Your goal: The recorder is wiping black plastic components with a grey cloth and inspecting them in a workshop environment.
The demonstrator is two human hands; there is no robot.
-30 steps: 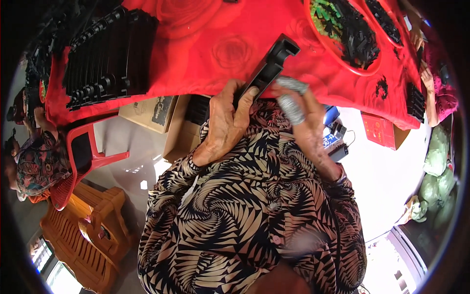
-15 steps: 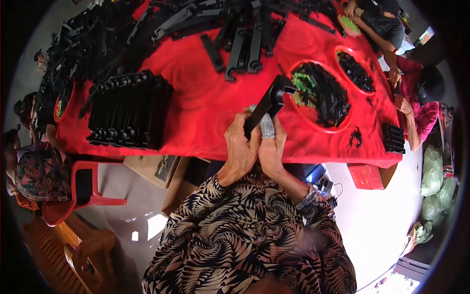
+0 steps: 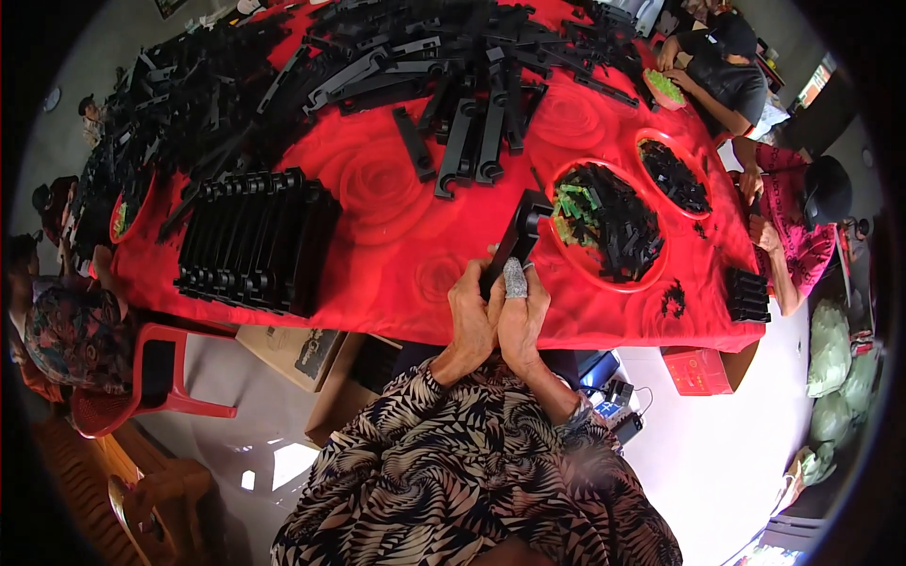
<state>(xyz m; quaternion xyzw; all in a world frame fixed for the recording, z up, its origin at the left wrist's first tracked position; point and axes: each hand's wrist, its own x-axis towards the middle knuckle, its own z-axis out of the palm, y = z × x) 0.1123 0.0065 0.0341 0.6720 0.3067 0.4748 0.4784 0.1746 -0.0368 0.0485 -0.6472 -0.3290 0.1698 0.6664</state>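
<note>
Hands: both gripping, the left hand (image 3: pixel 472 309) and right hand (image 3: pixel 521 316) touching each other, closed about the near end of one long black piece (image 3: pixel 524 226)
Long black piece: tilted up over the near edge of the red-covered tabletop (image 3: pixel 396 278), its hooked far end just beside the large basin (image 3: pixel 627 286)
Silver-grey finger wrap (image 3: pixel 514 279): on the right hand, lying against the piece
Since one second ago: the right hand, then apart from the piece and blurred, is now on it; the view takes in more of the far tabletop
Since half a second ago: two-handed grip kept
Large basin: green pieces (image 3: pixel 574 215) on its left side, small black parts (image 3: pixel 623 226) over the rest
Smaller basin (image 3: pixel 641 156): small black parts
Far dish (image 3: pixel 659 101): green bits, beside a co-worker's hands (image 3: pixel 668 57)
Stacked black pieces (image 3: pixel 255 241): in a row, well left of the hands
</note>
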